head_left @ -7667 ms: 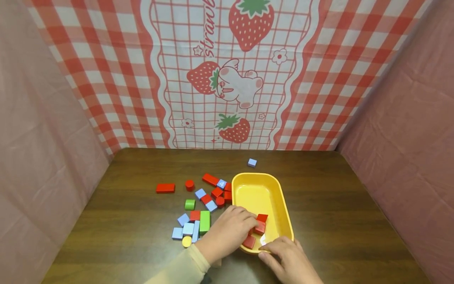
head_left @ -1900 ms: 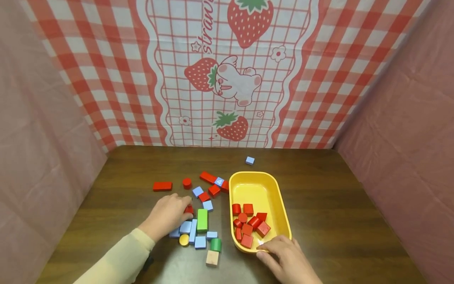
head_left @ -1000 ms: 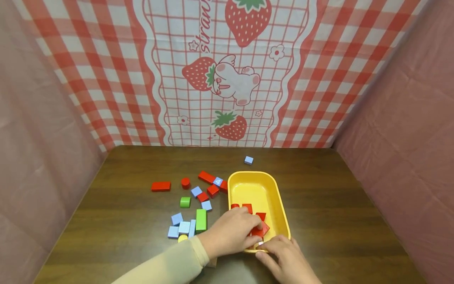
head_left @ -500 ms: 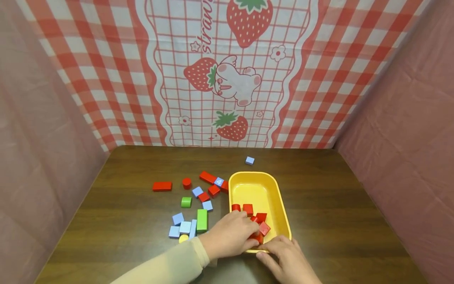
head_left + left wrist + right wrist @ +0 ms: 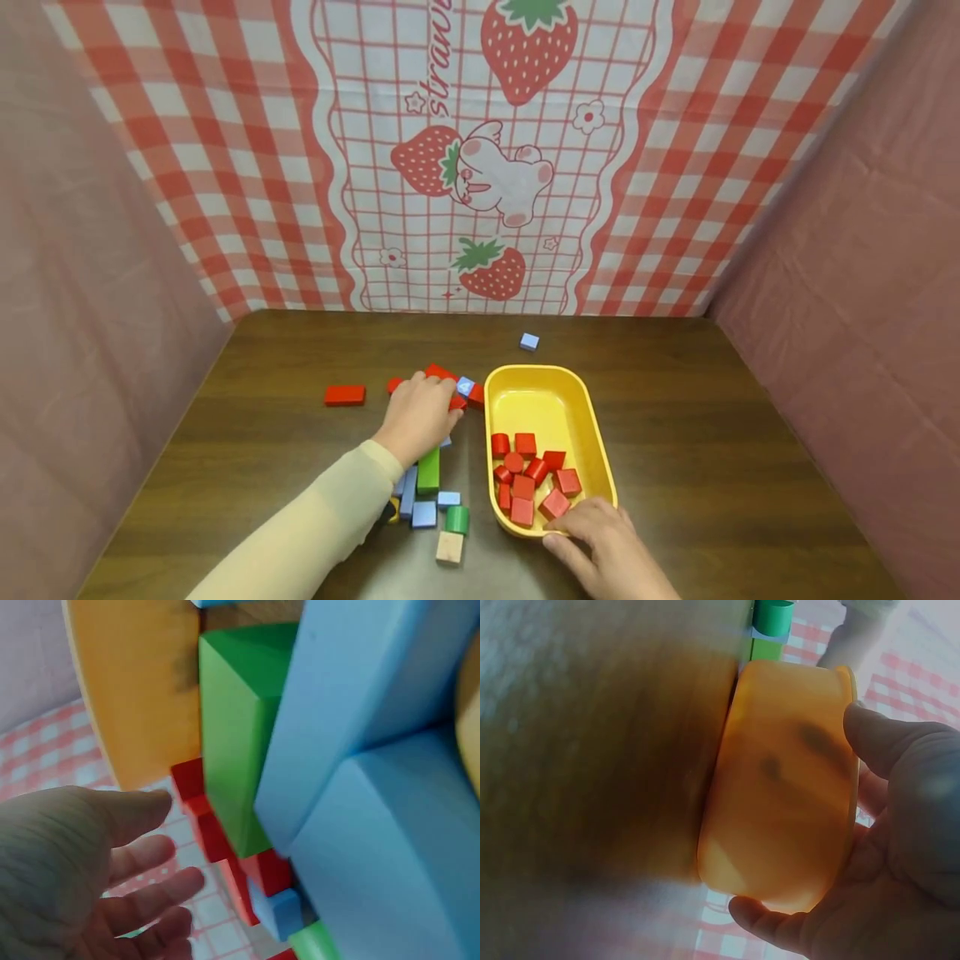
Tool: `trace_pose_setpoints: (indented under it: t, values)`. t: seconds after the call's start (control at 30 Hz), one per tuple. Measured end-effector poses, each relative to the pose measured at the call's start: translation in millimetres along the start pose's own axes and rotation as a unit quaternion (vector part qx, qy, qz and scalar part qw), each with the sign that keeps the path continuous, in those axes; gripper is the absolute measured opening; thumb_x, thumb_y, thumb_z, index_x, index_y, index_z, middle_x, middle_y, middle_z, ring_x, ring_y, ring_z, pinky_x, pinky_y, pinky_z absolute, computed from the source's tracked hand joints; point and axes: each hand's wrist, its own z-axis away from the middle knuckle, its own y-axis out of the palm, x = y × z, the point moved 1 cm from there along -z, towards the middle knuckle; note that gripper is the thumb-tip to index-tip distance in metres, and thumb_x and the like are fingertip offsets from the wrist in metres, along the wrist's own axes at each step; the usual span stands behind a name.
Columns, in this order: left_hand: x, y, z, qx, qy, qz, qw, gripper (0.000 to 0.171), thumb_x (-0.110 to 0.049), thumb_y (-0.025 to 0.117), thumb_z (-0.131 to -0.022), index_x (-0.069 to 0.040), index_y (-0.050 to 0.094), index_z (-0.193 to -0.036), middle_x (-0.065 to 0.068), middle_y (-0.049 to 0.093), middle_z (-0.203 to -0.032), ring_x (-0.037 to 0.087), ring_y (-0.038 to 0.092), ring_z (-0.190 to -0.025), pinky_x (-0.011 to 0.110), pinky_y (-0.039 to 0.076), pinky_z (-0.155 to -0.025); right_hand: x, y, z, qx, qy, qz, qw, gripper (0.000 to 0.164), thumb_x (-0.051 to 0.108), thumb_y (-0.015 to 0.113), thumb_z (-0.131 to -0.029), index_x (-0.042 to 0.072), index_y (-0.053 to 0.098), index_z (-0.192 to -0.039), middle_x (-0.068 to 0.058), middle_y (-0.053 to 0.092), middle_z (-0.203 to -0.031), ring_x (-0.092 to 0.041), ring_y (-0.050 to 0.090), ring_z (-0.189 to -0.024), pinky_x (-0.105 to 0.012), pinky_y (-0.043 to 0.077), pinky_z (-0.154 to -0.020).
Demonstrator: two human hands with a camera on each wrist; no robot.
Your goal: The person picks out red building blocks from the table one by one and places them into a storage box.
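Observation:
My right hand (image 5: 611,546) grips the near right rim of a yellow plastic tub (image 5: 551,410); in the right wrist view its thumb (image 5: 885,739) is on the rim and fingers spread along the tub's outer wall (image 5: 780,810). Several red blocks (image 5: 523,486) lie in the tub's near half. My left hand (image 5: 420,417) hovers over blocks left of the tub, thumb apart from loosely bent fingers, holding nothing in the left wrist view. By its fingertips are a red block (image 5: 457,404), a long red block (image 5: 438,371) and a blue block marked 4 (image 5: 466,387). Blocks beneath the hand are hidden.
A red bar (image 5: 345,395) lies at the left, and a small blue block (image 5: 529,342) behind the tub. Nearer stand a green block (image 5: 428,472), several blue blocks (image 5: 423,514), a green half-round block (image 5: 457,520) and a plain wooden cube (image 5: 449,548). A checked cloth (image 5: 262,167) hangs behind.
My left hand has left the tub and moved back and left to the loose red blocks. More red blocks lie in the tub than in the oldest frame. My right hand keeps its grip.

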Motion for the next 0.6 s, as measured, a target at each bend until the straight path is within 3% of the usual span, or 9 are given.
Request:
trace_pose_setpoints:
  t: [0.1,0.23,0.33,0.5,0.6]
  values:
    - [2.2,8.7,-6.0,0.016,-0.005,-0.008,0.9998,0.031,-0.037,0.084,-0.093,-0.01,0.074,-0.104,0.007,0.078,-0.093,0.025,0.061,-0.08,0.039,0.055,-0.069,-1,1,1,0.003,0.006,0.003,1.0,0.007,0.036,0.085,-0.091,0.036,0.079,-0.094,0.027,0.064,-0.093,-0.003,0.057,-0.093,-0.034,0.046,-0.084]
    - [3.1,15.5,-9.5,0.002,-0.017,-0.011,0.9998,0.028,-0.031,0.085,-0.092,-0.009,0.072,-0.102,0.008,0.077,-0.089,0.027,0.065,-0.078,0.042,0.057,-0.067,-1,1,2,0.015,0.024,0.0,1.0,0.005,0.04,0.084,-0.092,0.037,0.079,-0.094,0.026,0.059,-0.094,-0.001,0.054,-0.093,-0.034,0.046,-0.085]
    - [3.4,14.3,-9.4,0.002,-0.016,-0.005,0.9999,0.024,-0.028,0.083,-0.093,-0.01,0.071,-0.102,0.007,0.076,-0.088,0.027,0.065,-0.078,0.041,0.056,-0.068,-1,2,2,0.005,0.012,0.003,1.0,0.005,0.038,0.084,-0.092,0.037,0.079,-0.094,0.027,0.059,-0.094,-0.001,0.054,-0.093,-0.033,0.046,-0.084]
    - [-3.8,-6.3,-2.4,-0.02,0.012,0.023,0.9995,0.023,-0.031,0.081,-0.094,-0.013,0.072,-0.104,0.001,0.073,-0.083,0.021,0.061,-0.074,0.035,0.054,-0.064,-2,1,2,-0.006,-0.007,0.01,1.0,0.006,0.037,0.084,-0.091,0.036,0.079,-0.095,0.026,0.06,-0.093,-0.002,0.055,-0.092,-0.034,0.046,-0.083]
    - [-18.7,-25.3,6.4,-0.033,0.038,0.099,0.9939,0.022,-0.032,0.08,-0.095,-0.016,0.074,-0.109,-0.002,0.076,-0.091,0.017,0.063,-0.078,0.032,0.054,-0.065,-3,0,1,-0.004,-0.007,0.01,1.0,0.006,0.038,0.083,-0.092,0.036,0.079,-0.096,0.026,0.063,-0.094,-0.003,0.057,-0.093,-0.035,0.046,-0.084]
